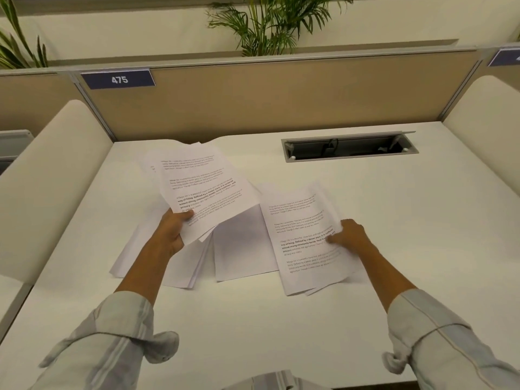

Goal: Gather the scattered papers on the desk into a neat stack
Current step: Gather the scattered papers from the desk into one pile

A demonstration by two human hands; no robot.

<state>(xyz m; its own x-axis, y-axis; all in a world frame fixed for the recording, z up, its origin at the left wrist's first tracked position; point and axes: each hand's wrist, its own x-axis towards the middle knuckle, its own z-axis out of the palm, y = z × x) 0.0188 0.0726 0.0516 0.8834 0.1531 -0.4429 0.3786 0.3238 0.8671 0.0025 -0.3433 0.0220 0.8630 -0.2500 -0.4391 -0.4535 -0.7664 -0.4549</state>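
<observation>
My left hand (172,230) grips the near edge of a bundle of printed sheets (201,187), lifted and tilted above the white desk (253,319). Under it lie blank white sheets (242,246), fanned out toward the left and middle. To the right lies another loose pile of printed pages (304,237), flat on the desk. My right hand (350,233) rests on that pile's right edge, fingertips pressing the top page; whether it pinches the page I cannot tell.
An open cable tray (349,149) is set into the desk at the back right. A tan partition (267,94) with a "475" label (119,79) closes the back. Padded side dividers stand left (50,170) and right (484,130).
</observation>
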